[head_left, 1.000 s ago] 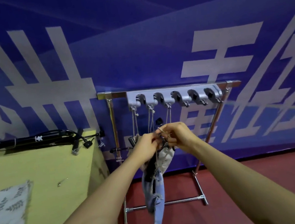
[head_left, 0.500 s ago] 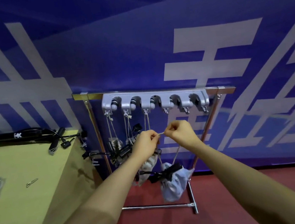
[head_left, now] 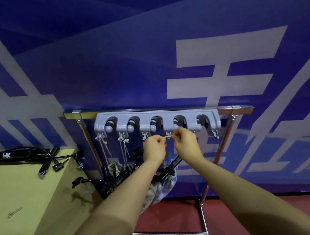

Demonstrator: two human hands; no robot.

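A grey plastic holder rail [head_left: 189, 114] with several roller slots and small hooks is fixed to a chrome stand [head_left: 202, 205]. My left hand [head_left: 154, 148] and my right hand [head_left: 185, 142] are raised just under the rail, each pinching one end of a white string loop [head_left: 167, 136] at a small hook between the third and fourth slots. Below my wrists hangs a light blue-grey cloth item [head_left: 164, 184] with a black clip, partly hidden by my left forearm. Other strings with clipped items [head_left: 115, 167] hang from the two left hooks.
A yellow-green table [head_left: 22, 192] stands at the left with a black strap and cables [head_left: 28, 154] at its far edge and a small metal clip [head_left: 14, 212]. A blue banner wall [head_left: 143, 60] is behind the stand. Red floor [head_left: 259, 212] lies below.
Both hands rose with the string from below the rail up to its hooks. The cloth item came up with them and now hangs behind my left forearm.
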